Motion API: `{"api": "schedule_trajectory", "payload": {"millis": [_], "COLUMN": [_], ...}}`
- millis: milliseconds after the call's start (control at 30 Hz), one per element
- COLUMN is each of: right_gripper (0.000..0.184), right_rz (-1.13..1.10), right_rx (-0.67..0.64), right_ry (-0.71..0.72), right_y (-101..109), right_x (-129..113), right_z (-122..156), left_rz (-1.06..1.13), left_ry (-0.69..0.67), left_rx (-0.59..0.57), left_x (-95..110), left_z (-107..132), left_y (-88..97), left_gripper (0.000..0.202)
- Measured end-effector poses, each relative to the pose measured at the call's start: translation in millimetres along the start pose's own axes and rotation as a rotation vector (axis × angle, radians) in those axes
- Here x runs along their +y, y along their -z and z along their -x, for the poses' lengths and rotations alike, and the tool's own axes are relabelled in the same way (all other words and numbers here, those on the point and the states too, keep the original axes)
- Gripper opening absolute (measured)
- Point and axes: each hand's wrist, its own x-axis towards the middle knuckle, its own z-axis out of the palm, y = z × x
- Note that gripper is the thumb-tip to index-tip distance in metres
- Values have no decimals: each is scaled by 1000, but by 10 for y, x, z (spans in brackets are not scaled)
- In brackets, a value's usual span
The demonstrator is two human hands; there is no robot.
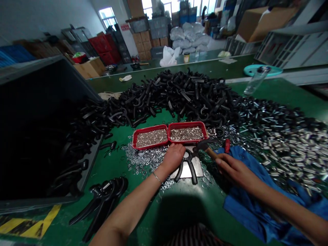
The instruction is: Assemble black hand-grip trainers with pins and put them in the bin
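My left hand [174, 156] is closed at the head of a black plastic clamp [194, 171], its fingertips hidden from me. The clamp has two handles spread toward me and lies on a metal plate [199, 167]. In my right hand [234, 169] is a hammer [211, 153], gripped by its wooden handle, its dark head over the plate's right back corner. Just beyond my left hand stand two joined red trays; the left tray [137, 146] and the right tray [188, 140] hold small metal pins. Metal rings [143, 164] lie scattered around the plate.
Black clamp parts [179, 92] are heaped behind the trays. Metal cylinders [294, 150] and blue cloth [246, 157] lie at right, with a red-handled tool [227, 146]. A grey bin [89, 171] lies at left, near assembled clamps [102, 201]. A clear bottle [256, 81] stands farther back.
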Motion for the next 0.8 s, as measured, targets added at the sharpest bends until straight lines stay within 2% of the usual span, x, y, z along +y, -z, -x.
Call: {"api": "schedule_trajectory", "payload": {"millis": [67,133,200,267,367,433,500,567,633,700,800], "right_gripper": [39,38,37,38,39,37,35,37,37,35,33], "right_rz": [105,220,315,346,388,488,563,546,517,592,697], "right_rx": [11,-18,-34,3,131,89,-37,-102,-67,-6,-41], "right_ry": [80,141,185,223,276,235,174,183,240,234,190], "right_y": [15,17,15,1,-57,-101,-127,-136,-144,-152,-145], "right_x": [-28,-108,-224,-335,-422,-432,-440,-463,-495,-526,-559], "right_z": [-69,-128,-167,-192,-259,-340,-421,-470,-480,-467,-408], "left_rz": [25,67,91,100,111,120,128,130,130,144,221], "left_ry": [56,140,167,108,-7,-15,3,9,6,11,53], "left_rx": [13,65,125,134,84,54,28,16,19,28,59], "left_x": [13,56,129,214,313,342,347,346,348,357,382], "left_z": [30,109,240,393,563,606,607,593,582,580,615], "left_y": [13,52,100,132,129,108,90,82,82,95,140], "left_gripper": [19,23,27,27,27,28,27,27,26,25,26]}}
